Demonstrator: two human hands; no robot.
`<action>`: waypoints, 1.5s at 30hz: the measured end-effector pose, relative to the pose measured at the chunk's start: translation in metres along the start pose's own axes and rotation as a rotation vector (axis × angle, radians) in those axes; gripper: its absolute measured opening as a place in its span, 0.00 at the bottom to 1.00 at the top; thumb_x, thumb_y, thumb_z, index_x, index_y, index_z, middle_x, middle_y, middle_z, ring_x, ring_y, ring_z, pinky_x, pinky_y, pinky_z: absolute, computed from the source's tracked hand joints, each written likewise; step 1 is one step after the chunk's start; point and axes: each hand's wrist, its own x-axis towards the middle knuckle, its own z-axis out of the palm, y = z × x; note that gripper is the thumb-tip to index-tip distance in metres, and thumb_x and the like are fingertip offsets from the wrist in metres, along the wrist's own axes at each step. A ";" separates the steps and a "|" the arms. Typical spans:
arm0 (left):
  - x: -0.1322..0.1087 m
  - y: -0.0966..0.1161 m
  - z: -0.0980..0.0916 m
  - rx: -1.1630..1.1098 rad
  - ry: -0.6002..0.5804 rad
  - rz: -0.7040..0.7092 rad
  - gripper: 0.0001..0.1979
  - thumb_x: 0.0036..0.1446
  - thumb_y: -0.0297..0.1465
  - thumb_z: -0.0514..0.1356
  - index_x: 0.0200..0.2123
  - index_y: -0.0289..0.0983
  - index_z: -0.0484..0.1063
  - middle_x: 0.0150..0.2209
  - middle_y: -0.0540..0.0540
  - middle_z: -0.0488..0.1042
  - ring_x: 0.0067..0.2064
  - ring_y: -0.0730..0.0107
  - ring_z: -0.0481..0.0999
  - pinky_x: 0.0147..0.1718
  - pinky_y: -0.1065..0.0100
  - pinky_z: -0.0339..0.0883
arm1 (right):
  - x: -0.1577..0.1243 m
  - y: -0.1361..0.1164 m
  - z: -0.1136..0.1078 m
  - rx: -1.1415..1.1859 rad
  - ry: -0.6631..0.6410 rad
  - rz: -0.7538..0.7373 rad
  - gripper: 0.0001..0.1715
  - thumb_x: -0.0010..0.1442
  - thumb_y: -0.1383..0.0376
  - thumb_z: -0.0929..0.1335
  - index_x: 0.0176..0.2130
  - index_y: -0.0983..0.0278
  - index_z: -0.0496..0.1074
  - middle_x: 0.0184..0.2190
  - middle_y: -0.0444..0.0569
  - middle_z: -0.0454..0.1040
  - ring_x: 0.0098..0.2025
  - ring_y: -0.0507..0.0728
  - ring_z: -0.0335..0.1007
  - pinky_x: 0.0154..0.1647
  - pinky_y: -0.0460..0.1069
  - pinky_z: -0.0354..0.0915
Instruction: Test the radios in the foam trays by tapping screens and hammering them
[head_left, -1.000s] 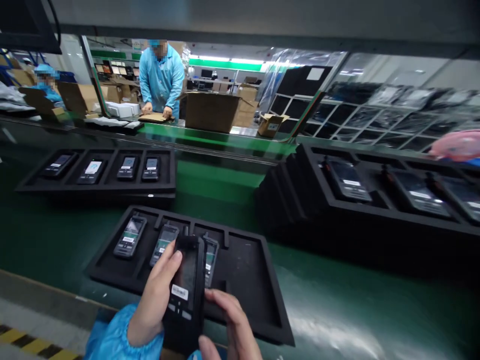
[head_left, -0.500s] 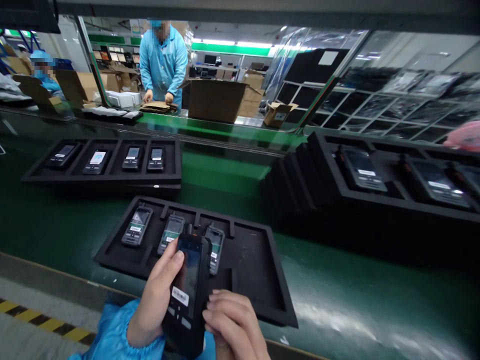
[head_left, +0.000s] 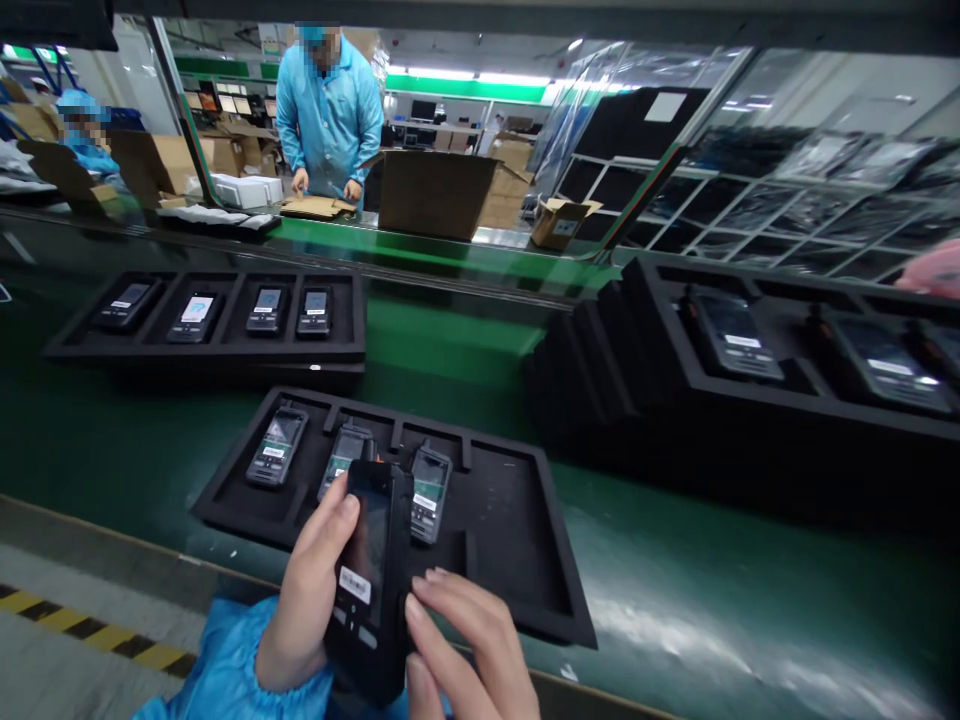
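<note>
Since the frame half a second back, our right hand goes from curled against the handset to loosely spread, and the handset stands a little straighter.

From the head camera, we hold the handset in the left hand. The fingers wrap behind it and the thumb presses its left edge near the top. The right hand is open, fingers stretched and gripping nothing, with the fingertips just touching the handset's lower right edge. A white barcode label shows on the dark screen. We hold the handset in the air over the near edge of the black foam tray on the green belt.

That tray carries three handsets in its left pockets, at and. The rightmost pocket is bare.

Beyond it, a second tray holds four lit handsets, and a stack of trays stands to the right. Across the line, a co-worker in a blue coat bends over flat cardboard.

We judge the step to be a check of the handset in hand. Seating it in the bare pocket would call for laying it flat, screen up, and lining it up with the recess.
</note>
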 end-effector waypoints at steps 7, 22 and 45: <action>0.002 -0.015 -0.011 0.095 -0.173 0.216 0.26 0.57 0.45 0.60 0.57 0.44 0.66 0.60 0.48 0.64 0.64 0.58 0.57 0.63 0.62 0.52 | 0.011 -0.023 -0.003 0.650 -0.306 0.807 0.33 0.63 0.48 0.62 0.63 0.55 0.56 0.64 0.42 0.56 0.66 0.58 0.48 0.66 0.53 0.49; -0.005 0.013 -0.016 0.417 -0.639 0.225 0.34 0.62 0.40 0.57 0.65 0.57 0.41 0.64 0.54 0.57 0.64 0.64 0.57 0.60 0.69 0.56 | 0.019 -0.012 -0.013 0.859 -0.272 0.943 0.50 0.45 0.46 0.75 0.61 0.58 0.61 0.61 0.50 0.62 0.64 0.63 0.55 0.64 0.56 0.53; -0.016 0.019 -0.019 0.562 -0.814 0.198 0.44 0.58 0.32 0.61 0.66 0.56 0.33 0.65 0.51 0.53 0.65 0.61 0.54 0.62 0.63 0.53 | 0.007 -0.007 0.005 0.317 -0.227 0.474 0.42 0.51 0.71 0.69 0.63 0.58 0.57 0.61 0.51 0.63 0.61 0.64 0.61 0.60 0.56 0.61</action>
